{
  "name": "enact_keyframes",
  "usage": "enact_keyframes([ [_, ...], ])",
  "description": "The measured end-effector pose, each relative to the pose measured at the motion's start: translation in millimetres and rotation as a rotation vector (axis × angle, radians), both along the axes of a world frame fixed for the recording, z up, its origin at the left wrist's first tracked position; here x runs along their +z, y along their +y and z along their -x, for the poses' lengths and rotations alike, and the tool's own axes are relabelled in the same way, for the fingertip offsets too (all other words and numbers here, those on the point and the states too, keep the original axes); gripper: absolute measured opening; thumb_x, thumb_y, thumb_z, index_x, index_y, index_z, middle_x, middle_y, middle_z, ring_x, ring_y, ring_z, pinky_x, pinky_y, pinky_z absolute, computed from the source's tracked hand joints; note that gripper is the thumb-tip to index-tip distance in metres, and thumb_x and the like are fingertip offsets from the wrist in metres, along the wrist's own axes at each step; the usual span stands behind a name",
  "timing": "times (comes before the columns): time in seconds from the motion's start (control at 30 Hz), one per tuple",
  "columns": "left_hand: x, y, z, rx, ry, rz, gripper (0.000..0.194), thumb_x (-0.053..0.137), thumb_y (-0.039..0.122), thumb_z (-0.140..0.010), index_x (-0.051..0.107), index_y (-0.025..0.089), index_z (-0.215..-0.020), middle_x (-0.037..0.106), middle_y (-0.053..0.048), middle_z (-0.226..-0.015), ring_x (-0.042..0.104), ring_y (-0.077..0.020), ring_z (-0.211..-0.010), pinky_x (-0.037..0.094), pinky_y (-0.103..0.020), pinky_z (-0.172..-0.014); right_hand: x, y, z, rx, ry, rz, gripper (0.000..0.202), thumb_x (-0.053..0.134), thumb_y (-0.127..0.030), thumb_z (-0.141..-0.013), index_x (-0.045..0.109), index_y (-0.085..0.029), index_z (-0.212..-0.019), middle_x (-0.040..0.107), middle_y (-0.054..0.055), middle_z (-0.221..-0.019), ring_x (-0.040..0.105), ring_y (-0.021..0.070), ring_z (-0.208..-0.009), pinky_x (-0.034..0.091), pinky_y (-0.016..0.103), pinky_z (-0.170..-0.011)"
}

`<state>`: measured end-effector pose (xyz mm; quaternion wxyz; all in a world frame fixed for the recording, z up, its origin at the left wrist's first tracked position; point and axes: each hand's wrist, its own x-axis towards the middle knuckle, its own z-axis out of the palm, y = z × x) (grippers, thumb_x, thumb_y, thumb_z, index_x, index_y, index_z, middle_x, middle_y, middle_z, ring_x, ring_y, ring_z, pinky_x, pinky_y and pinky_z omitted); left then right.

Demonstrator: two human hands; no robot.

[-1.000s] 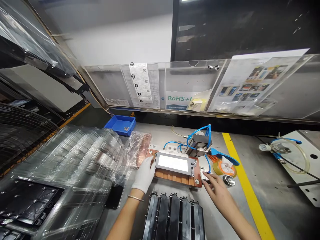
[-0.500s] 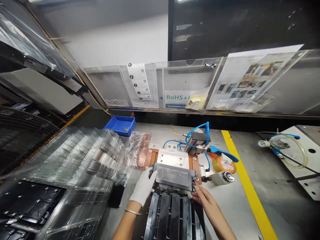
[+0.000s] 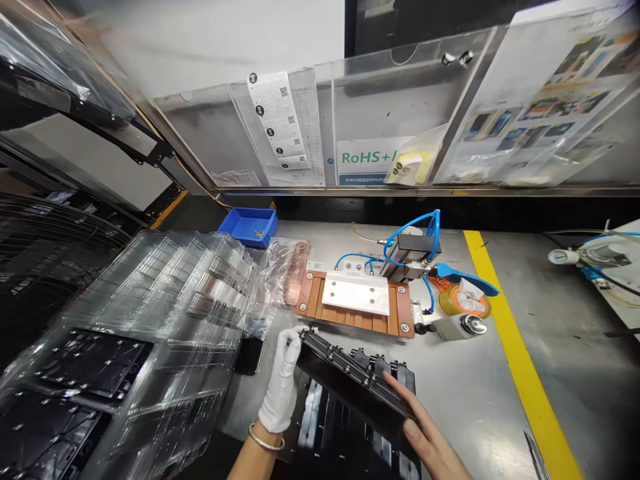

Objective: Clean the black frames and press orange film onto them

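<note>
A black plastic panel (image 3: 345, 383) with small metal studs along its edge is held tilted between both hands. My left hand (image 3: 281, 383), in a white glove, pinches its upper left corner. My bare right hand (image 3: 423, 433) grips the right end, index finger along the edge and thumb beneath. Under the panel lie several more black panels (image 3: 313, 413), stood side by side and partly hidden by it. Just beyond is a brown fixture (image 3: 355, 322) with a white metal block (image 3: 356, 293) on top, and it carries no panel.
Clear plastic trays (image 3: 175, 360) are stacked at left, with black panels (image 3: 95, 363) in them. Behind them sits a blue bin (image 3: 250, 227). A phone (image 3: 249, 355) lies near my left hand. A metal-capped bottle (image 3: 460, 328), tape roll (image 3: 467, 300) and blue brush (image 3: 465, 277) stand right of the fixture.
The panel has come off the fixture toward me and turned from lying flat to a steep tilt. Both hands moved with it, and the camera view has shifted.
</note>
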<state>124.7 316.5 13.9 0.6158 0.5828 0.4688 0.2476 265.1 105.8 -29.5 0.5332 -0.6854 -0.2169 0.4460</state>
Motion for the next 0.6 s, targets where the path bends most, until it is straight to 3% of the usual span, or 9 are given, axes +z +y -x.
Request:
enact_keyframes([
  [0.1,7.1,6.5,8.1,-0.124,-0.017,-0.174,0.035,0.045,0.043,-0.097,0.052,0.022,-0.124,0.058,-0.008,-0.132,0.054,-0.0233,-0.124,0.042,-0.037,-0.109,5.4,-3.0,-5.3,0.048,-0.069,0.065,0.058,0.041,-0.066,-0.09,0.056,-0.032,-0.136,0.054,0.005,-0.144,0.042,0.0288,-0.139,0.031,0.046,-0.116],
  [0.2,23.4,15.4,17.3,-0.275,0.151,-0.797,0.035,0.063,0.038,-0.089,0.056,0.024,-0.121,0.066,-0.007,-0.118,0.064,-0.0213,-0.107,0.051,-0.033,-0.093,14.4,-7.5,-8.8,0.067,-0.142,0.158,0.058,0.041,-0.067,-0.089,0.056,-0.035,-0.136,0.051,0.005,-0.145,0.037,0.031,-0.141,0.028,0.052,-0.117],
  [0.27,35.5,19.6,19.9,-0.533,0.275,-1.175,0.025,0.064,0.039,-0.088,0.062,0.024,-0.108,0.072,-0.002,-0.098,0.068,-0.0174,-0.08,0.052,-0.028,-0.07,21.8,-9.5,-10.2,0.062,-0.161,0.215,0.057,0.041,-0.067,-0.089,0.055,-0.038,-0.136,0.048,0.005,-0.146,0.035,0.0324,-0.141,0.029,0.055,-0.115],
  [0.3,40.1,20.8,19.8,-0.687,0.35,-1.271,0.022,0.061,0.039,-0.09,0.063,0.024,-0.106,0.073,0.0,-0.091,0.066,-0.0157,-0.068,0.049,-0.027,-0.06,25.1,-9.9,-10.5,0.058,-0.165,0.224,0.056,0.041,-0.067,-0.089,0.055,-0.039,-0.136,0.047,0.005,-0.146,0.036,0.0329,-0.141,0.03,0.057,-0.115],
  [0.33,43.1,21.5,18.9,-0.817,0.433,-1.313,0.021,0.057,0.037,-0.093,0.063,0.023,-0.107,0.073,0.001,-0.087,0.064,-0.0148,-0.06,0.045,-0.026,-0.053,27.9,-10.0,-10.5,0.051,-0.171,0.225,0.055,0.041,-0.067,-0.089,0.056,-0.039,-0.135,0.047,0.005,-0.145,0.035,0.0335,-0.141,0.03,0.057,-0.114],
  [0.4,44.0,21.8,15.9,-0.959,0.637,-1.337,0.023,0.049,0.023,-0.096,0.061,0.021,-0.115,0.072,0.001,-0.079,0.063,-0.0162,-0.054,0.042,-0.027,-0.048,31.5,-9.0,-9.5,0.038,-0.177,0.228,0.055,0.043,-0.068,-0.088,0.057,-0.04,-0.133,0.046,0.005,-0.144,0.035,0.0344,-0.14,0.03,0.058,-0.114],
  [0.5,37.8,17.9,9.6,-1.028,0.82,-1.409,0.036,0.043,0.002,-0.086,0.061,0.016,-0.114,0.065,0.002,-0.06,0.061,-0.0201,-0.046,0.04,-0.028,-0.043,33.2,-4.3,-4.5,0.024,-0.149,0.252,0.057,0.044,-0.071,-0.085,0.06,-0.04,-0.13,0.045,0.006,-0.141,0.035,0.0351,-0.139,0.03,0.059,-0.114],
  [0.6,33.3,4.2,1.1,-1.12,0.783,-1.446,0.027,0.049,0.004,-0.083,0.062,0.013,-0.104,0.066,-0.002,-0.064,0.06,-0.0204,-0.043,0.041,-0.029,-0.04,32.8,3.3,3.7,-0.024,-0.159,0.231,0.054,0.043,-0.07,-0.086,0.063,-0.039,-0.125,0.048,0.007,-0.134,0.037,0.0337,-0.137,0.03,0.058,-0.114],
])
